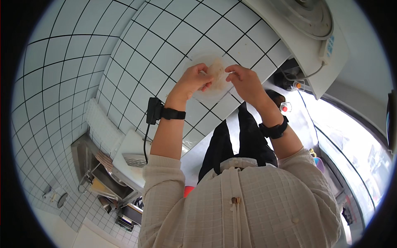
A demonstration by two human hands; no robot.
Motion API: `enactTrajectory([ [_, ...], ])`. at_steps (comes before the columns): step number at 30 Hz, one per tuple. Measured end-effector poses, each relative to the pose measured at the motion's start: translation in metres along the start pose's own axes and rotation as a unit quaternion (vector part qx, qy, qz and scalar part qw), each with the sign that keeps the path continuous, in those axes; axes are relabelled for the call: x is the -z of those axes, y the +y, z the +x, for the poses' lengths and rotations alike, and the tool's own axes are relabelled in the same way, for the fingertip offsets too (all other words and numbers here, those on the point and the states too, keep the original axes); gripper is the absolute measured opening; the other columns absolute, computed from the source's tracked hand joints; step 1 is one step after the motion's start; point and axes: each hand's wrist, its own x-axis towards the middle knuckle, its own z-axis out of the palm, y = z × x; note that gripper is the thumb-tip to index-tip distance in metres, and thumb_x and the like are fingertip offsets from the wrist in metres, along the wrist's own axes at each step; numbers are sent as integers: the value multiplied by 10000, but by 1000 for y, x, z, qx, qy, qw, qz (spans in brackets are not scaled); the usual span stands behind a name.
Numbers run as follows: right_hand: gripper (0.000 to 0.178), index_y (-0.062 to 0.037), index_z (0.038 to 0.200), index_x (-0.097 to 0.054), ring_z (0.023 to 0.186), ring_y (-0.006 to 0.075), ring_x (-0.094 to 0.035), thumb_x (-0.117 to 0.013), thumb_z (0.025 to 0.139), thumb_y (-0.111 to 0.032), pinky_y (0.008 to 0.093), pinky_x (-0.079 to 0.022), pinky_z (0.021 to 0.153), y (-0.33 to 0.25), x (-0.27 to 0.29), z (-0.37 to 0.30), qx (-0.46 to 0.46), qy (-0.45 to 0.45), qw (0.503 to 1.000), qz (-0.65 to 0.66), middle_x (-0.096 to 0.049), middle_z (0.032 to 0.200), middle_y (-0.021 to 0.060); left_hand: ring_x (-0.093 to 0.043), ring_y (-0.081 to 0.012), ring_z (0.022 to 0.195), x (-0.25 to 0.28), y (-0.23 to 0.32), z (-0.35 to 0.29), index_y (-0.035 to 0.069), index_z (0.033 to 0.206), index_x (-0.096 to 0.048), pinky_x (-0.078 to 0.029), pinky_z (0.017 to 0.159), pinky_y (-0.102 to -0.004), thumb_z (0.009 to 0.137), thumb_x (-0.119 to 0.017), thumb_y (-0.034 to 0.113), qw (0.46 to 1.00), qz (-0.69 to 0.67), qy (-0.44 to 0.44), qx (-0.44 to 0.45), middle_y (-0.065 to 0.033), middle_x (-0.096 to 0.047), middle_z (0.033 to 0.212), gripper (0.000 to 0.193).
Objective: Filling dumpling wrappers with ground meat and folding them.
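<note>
On the white tiled counter (165, 53) stands a shallow, see-through round dish (199, 58), its rim faint against the tiles. A pale, cream-coloured, stringy-looking lump (216, 73) rests in it, too blurred to name its kind. From the left, my left hand (193, 81) has its curled fingers and thumb closed at the lump's side. My right hand (247, 85) is at the lump's other side, index finger and thumb bent toward each other. Whatever is between those fingertips is too small to make out. Both wrists wear black bands, and the left one carries a small black box with a cable.
At the upper right, a metal lid (310, 20) tops a pale surface beside a white controller (327, 48) on a cord. Bottles with red (284, 108) and orange caps stand below the counter's right edge. A metal sink (82, 151) lies lower left. Tiled wall rises left.
</note>
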Motion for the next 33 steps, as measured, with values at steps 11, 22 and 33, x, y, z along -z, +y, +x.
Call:
enactTrajectory([
  [11,173,7,887,-631,793,387,-664,-567,886,-154,454,-539,719,-6,-39,5,9,-2,974,-224,-676,818,193,-500,-72,567,-1,-6,5,85,778,-545,-373,489,-205,841,-702,180,997,-60,39,26,-25,-584,701,194],
  [22,222,6,840,-675,790,373,-666,-594,808,-198,436,-544,740,-1,-55,24,-59,37,976,-207,-681,825,199,-517,-92,562,-8,-12,4,54,764,-558,-405,498,-213,846,-649,121,995,-71,70,1,-52,-599,704,139],
  [33,196,-11,760,-665,775,367,-678,-664,735,-205,422,-549,696,-12,-54,20,-65,67,970,-224,-685,823,187,-526,-123,510,-23,-18,-8,3,732,-539,-394,440,-248,805,-585,46,986,-103,120,-48,-66,-567,631,96],
])
